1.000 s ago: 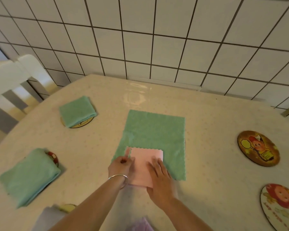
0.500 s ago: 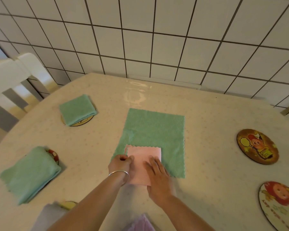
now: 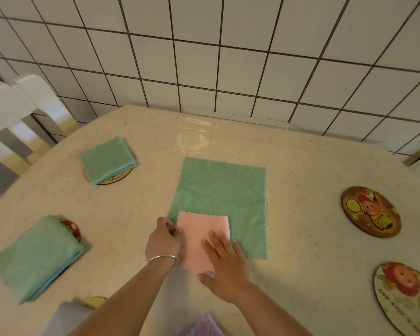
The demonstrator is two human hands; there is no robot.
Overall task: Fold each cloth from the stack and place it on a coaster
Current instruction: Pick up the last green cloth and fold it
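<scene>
A folded pink cloth (image 3: 199, 235) lies on the near left corner of a flat green cloth (image 3: 222, 200) spread in the middle of the table. My left hand (image 3: 164, 240) pinches the pink cloth's left edge with curled fingers. My right hand (image 3: 224, 265) presses flat on its right half, fingers straight. Two folded green cloths sit on coasters at the left: the far folded cloth (image 3: 107, 160) and the near folded cloth (image 3: 37, 255). Two bare picture coasters lie at the right: the far coaster (image 3: 371, 212) and the near coaster (image 3: 405, 297).
The round table (image 3: 301, 263) has a pale cover and stands against a white tiled wall (image 3: 204, 57). A white chair (image 3: 12, 110) is at the far left. A grey cloth (image 3: 66, 318) over another coaster and a lilac cloth (image 3: 204, 328) show at the bottom edge.
The hands and pink cloth have barely shifted; my left hand keeps its pinch on the left edge while my right hand stays flat on the cloth.
</scene>
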